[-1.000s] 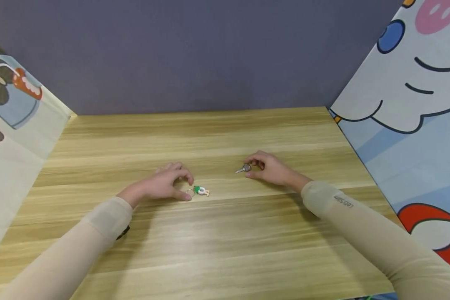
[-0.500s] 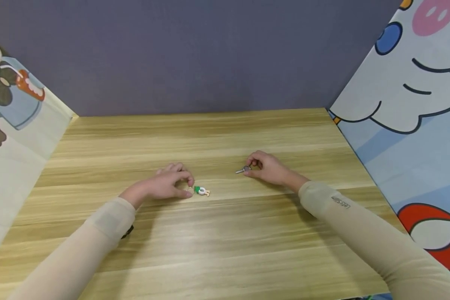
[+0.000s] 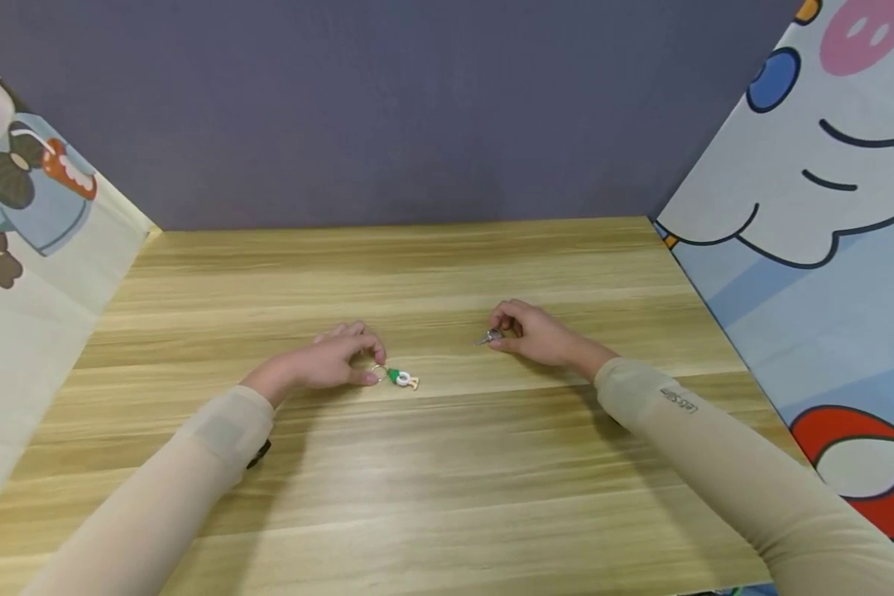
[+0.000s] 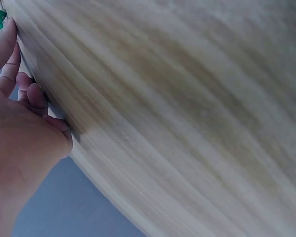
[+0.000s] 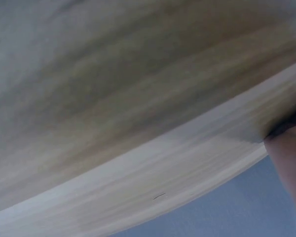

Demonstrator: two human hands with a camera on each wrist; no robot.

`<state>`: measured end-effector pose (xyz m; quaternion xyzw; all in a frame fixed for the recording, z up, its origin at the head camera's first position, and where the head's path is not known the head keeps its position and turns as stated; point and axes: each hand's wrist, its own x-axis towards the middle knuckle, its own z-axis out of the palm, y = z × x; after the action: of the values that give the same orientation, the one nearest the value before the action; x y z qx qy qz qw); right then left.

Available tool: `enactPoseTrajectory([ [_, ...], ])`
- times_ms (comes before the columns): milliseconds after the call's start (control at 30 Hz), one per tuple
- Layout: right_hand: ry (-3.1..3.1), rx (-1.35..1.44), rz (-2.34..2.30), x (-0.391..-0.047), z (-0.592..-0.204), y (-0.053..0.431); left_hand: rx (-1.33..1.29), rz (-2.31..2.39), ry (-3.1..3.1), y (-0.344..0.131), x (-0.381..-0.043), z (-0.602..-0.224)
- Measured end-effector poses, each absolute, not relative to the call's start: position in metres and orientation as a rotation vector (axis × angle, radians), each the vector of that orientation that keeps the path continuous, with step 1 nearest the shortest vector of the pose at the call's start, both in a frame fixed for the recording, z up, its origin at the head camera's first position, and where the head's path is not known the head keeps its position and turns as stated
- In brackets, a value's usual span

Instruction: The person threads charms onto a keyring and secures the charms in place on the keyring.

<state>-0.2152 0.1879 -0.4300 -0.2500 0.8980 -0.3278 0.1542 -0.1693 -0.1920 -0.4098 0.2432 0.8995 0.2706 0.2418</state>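
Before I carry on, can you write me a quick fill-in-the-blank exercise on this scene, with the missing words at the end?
1. The right hand pinches a small metal ____.
2. The hand holding the keychain is the person's ____ hand.
3. The keychain's charm is coloured ____ at the end nearest that hand.
4. The tabletop has a ____-grain pattern.

Missing words: key; left; green; wood.

"What can't you see of the key?"
"My right hand covers part of its head; the right wrist view crops that hand."
"And the charm?"
"Too small for me to tell its details; the left wrist view crops it. My left hand hides part of the ring."
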Motion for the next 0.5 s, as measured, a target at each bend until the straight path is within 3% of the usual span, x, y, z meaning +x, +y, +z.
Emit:
enactPoseTrajectory([
  [500,2.538,-0.716,-0.924,-0.2191,-0.4299,0.1967,0.661,0.73,2.448,-0.1908,-0.1703,-0.4076],
])
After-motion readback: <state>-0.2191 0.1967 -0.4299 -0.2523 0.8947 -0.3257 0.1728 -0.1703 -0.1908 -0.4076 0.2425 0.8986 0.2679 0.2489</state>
